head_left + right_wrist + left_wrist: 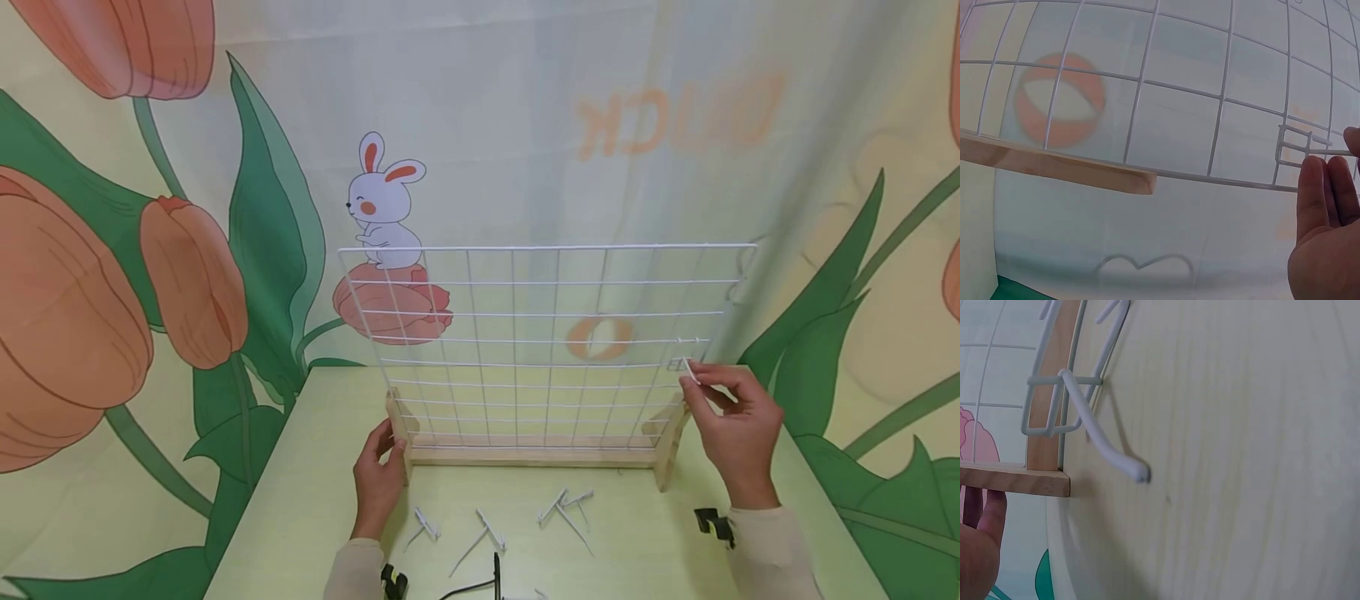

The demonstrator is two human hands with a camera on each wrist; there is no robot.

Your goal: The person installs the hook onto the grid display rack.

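A white wire grid panel point(534, 316) stands upright in a wooden stand point(525, 457). My left hand point(378, 479) is at the stand's left leg, its fingertips touching the outer side. In the left wrist view, those fingers point(994, 515) meet the wood's edge. Near the grid's right edge, my right hand point(738, 425) pinches a white wire hook point(687, 367) between thumb and fingers. The hook's rectangular back point(1294, 145) overlaps the grid wires in the right wrist view, and its prong runs in between the fingertips.
Several white wire hooks point(483, 533) lie on the pale wooden table point(300, 492) in front of the stand, one close up in the left wrist view. A black cable point(468, 588) shows at the near edge. Behind hangs a curtain point(525, 125) printed with tulips and a rabbit.
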